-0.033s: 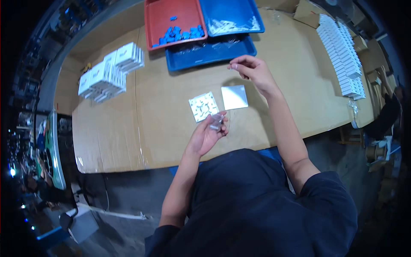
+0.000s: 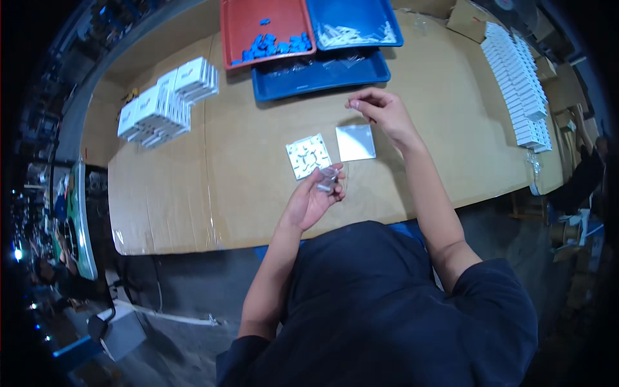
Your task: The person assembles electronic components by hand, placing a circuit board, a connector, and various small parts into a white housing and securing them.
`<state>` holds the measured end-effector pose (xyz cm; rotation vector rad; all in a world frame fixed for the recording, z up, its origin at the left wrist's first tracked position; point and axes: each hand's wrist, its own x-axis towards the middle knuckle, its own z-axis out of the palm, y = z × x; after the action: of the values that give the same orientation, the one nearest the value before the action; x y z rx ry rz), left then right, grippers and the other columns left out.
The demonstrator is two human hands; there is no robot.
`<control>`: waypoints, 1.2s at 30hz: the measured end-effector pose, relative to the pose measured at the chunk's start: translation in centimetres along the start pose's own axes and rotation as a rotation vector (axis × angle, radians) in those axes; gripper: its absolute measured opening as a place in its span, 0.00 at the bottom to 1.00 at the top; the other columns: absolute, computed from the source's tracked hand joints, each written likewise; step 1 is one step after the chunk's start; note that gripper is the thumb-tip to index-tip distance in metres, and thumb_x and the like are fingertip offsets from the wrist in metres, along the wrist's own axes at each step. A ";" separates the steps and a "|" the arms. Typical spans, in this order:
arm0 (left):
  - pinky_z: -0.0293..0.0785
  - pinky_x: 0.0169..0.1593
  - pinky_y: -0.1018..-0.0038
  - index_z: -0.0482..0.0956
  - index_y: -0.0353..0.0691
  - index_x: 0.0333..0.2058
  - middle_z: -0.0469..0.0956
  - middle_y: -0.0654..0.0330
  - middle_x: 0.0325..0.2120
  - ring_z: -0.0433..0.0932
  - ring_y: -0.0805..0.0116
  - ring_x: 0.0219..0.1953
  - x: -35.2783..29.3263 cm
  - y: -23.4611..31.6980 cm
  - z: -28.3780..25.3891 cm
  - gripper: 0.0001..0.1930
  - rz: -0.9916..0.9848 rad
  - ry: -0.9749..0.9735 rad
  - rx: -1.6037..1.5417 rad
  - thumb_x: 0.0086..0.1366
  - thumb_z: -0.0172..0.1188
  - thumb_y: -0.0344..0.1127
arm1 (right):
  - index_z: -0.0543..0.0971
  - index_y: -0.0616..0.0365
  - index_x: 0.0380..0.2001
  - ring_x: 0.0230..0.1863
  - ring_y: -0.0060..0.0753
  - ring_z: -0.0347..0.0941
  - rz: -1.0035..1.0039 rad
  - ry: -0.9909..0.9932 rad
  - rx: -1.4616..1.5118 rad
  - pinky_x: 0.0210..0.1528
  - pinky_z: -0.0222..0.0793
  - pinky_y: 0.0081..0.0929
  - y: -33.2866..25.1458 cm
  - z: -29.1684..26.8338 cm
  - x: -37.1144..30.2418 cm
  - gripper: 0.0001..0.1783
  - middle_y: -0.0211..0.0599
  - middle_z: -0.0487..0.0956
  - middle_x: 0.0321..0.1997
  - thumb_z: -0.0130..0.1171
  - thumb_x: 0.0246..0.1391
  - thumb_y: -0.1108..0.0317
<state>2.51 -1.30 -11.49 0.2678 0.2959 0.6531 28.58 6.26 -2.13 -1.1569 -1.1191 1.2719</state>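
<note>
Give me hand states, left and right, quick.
Left hand: closed on a small clear plastic bag.
Right hand: fingertips pinched together over the tan table; what they hold, if anything, cannot be told.

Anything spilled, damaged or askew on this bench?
Nothing stands out. The two square plates lie flat, trays hold their parts, box stacks stay tidy. The left hand holds a small clear bag.

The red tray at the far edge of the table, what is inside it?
The red tray holds small blue parts heaped along its near edge; the rest of its floor is bare. What lies under the heap cannot be seen.
</note>
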 end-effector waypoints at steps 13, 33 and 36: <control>0.76 0.55 0.62 0.69 0.32 0.67 0.81 0.56 0.48 0.80 0.67 0.41 -0.3 0.2 -0.2 0.30 -0.002 -0.006 0.005 0.82 0.42 0.53 | 0.84 0.66 0.46 0.43 0.20 0.83 0.138 -0.080 -0.096 0.44 0.76 0.17 2.9 3.5 -7.3 0.10 0.35 0.87 0.42 0.66 0.64 0.74; 0.76 0.55 0.62 0.74 0.40 0.58 0.80 0.56 0.48 0.78 0.67 0.43 -0.3 0.1 -0.1 0.21 0.032 -0.017 0.114 0.82 0.44 0.50 | 0.85 0.67 0.37 0.38 0.27 0.80 0.013 -0.560 -0.559 0.45 0.77 0.27 -0.2 5.4 -4.4 0.05 0.37 0.83 0.46 0.66 0.58 0.77; 0.76 0.55 0.61 0.74 0.40 0.58 0.79 0.56 0.48 0.78 0.67 0.43 -0.4 0.0 -0.2 0.21 0.017 0.011 0.153 0.82 0.44 0.50 | 0.85 0.67 0.41 0.38 0.28 0.82 0.053 -0.719 -0.573 0.47 0.78 0.28 0.0 5.0 -3.6 0.08 0.38 0.83 0.47 0.64 0.63 0.73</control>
<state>2.14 -1.48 -11.58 0.4139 0.3553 0.6493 23.63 2.68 -1.52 -1.1546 -2.0962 1.5076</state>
